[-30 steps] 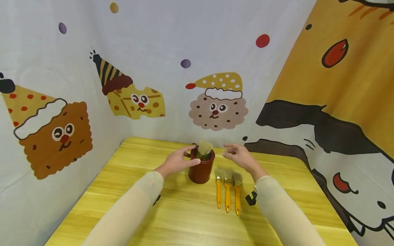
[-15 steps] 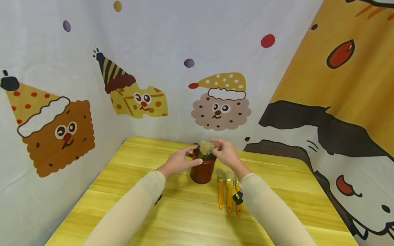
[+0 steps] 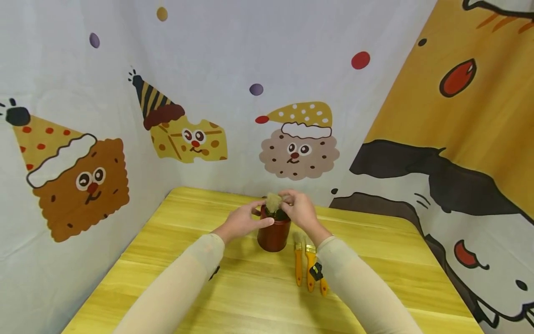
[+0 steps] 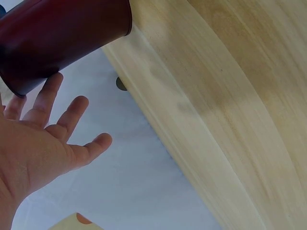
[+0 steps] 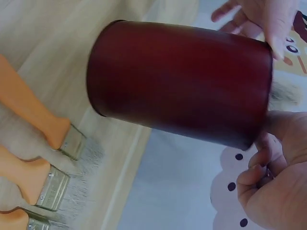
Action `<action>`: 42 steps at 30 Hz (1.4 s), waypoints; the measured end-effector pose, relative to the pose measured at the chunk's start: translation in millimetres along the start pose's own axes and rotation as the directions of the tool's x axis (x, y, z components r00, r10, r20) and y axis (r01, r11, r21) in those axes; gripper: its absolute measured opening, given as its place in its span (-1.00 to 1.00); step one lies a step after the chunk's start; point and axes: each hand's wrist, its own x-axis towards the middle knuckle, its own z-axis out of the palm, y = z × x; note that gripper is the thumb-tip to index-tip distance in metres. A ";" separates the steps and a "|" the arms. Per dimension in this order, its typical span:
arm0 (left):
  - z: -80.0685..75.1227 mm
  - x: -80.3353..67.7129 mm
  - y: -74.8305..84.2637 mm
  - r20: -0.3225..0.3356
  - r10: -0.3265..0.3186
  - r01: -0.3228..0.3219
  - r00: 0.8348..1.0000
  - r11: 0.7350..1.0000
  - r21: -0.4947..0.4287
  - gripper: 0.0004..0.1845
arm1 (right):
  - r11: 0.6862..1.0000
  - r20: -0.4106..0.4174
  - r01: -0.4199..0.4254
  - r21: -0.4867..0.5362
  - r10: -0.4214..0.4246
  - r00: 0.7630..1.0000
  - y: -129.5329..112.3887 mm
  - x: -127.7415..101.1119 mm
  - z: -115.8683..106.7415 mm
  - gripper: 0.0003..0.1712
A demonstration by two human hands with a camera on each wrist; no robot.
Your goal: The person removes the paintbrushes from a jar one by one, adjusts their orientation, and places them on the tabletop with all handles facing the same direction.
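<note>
1. Brush head has been tipped slightly left since half a second ago; its pale bristles are seen above the mouth of the dark-red pot, which is stood upright on the far part of the counter.
2. The right hand, held apart from the pot a second ago, has been brought to the right of the bristles. Its fingers are bent there; whether a pinch has been made cannot be told, the fingertips being partly hidden.
3. The left hand has been kept at the left rim, its thumb laid on the near side, its fingers loosely spread.
4. The pot has hardly been shifted, so it is judged to be steadied while its contents are handled.
5. Three orange-handled brushes are left lying nearer, to the right.
</note>
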 end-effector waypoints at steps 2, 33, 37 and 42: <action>0.5 -0.2 0.1 0.003 -0.003 0.003 1.000 1.000 0.002 -0.17 | 1.000 0.008 -0.009 0.024 0.009 1.000 -0.1 -0.2 -3.8 -0.74; 2.4 0.6 -5.5 -0.001 0.005 -0.005 1.000 1.000 0.010 -0.18 | 0.974 -0.093 -0.076 0.213 0.097 0.991 -25.6 9.4 -121.3 -0.63; 1.2 1.7 -6.3 -0.004 -0.002 0.002 1.000 1.000 0.014 -0.18 | 0.971 -0.112 -0.094 0.218 0.120 0.986 -25.0 6.2 -142.6 -0.61; 0.0 2.3 -4.1 -0.013 0.011 -0.010 1.000 1.000 0.021 -0.17 | 0.987 -0.093 -0.119 0.106 0.129 0.987 -6.0 -6.3 -160.4 -0.60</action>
